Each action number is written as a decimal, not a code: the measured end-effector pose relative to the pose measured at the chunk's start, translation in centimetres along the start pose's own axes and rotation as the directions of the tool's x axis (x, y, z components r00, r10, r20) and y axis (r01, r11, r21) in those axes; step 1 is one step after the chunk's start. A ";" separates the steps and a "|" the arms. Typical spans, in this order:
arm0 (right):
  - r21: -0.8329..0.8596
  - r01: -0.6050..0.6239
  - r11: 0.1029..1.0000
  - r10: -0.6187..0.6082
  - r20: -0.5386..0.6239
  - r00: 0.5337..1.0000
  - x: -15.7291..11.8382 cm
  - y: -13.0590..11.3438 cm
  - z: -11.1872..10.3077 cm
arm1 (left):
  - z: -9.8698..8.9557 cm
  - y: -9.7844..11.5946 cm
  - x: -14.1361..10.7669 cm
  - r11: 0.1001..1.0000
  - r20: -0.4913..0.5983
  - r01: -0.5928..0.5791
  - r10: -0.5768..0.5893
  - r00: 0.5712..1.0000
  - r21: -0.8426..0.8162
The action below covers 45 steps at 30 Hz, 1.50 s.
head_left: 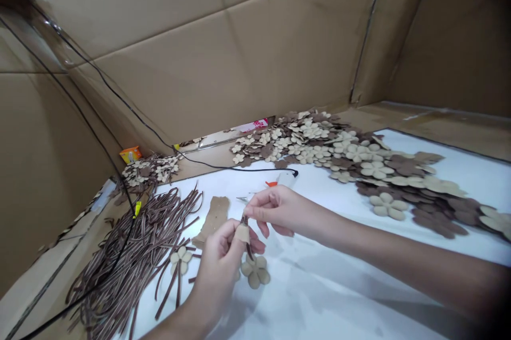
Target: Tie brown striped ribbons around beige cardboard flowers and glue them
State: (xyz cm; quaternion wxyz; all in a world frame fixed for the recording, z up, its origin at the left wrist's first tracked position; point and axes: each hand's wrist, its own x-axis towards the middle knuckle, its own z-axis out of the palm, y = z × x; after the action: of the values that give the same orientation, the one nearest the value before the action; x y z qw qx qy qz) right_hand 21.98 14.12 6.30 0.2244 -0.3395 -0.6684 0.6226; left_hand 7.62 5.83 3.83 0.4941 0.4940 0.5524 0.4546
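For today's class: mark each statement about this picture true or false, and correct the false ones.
1. The left hand holds a small tan piece with a brown strip at it. True.
2. The right hand lies flat on the white sheet. False: it is raised, its fingertips pinching at the top of the strip.
3. A heap of brown strips lies to the left of the hands. True.
4. All the flower cutouts are tan. False: many are brown.
5. Cardboard walls stand behind and beside the work. True.
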 end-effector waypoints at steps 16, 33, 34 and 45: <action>0.030 0.033 0.999 -0.034 0.029 0.999 -0.4 0.1 0.3 | -0.2 0.3 0.0 0.997 0.064 0.053 -0.049 0.997 -0.052; -0.067 0.112 0.991 -0.119 -0.105 0.987 0.3 1.8 1.5 | 0.0 -0.1 0.7 0.974 -0.017 0.055 -0.060 0.998 -0.220; -0.101 0.103 0.990 -0.114 -0.116 0.987 0.2 1.6 1.6 | 0.0 -0.2 0.7 0.976 -0.025 0.053 -0.060 0.998 -0.211; -0.916 0.359 0.181 -0.316 0.291 0.903 2.1 3.4 -10.8 | -4.5 -0.7 1.4 0.998 0.020 -0.009 0.008 1.000 0.055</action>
State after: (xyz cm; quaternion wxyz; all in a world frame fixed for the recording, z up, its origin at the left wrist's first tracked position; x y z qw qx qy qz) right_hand 28.99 22.94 4.05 0.0933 -0.2378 -0.9663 0.0332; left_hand 3.01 7.10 3.47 0.4838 0.5142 0.5577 0.4365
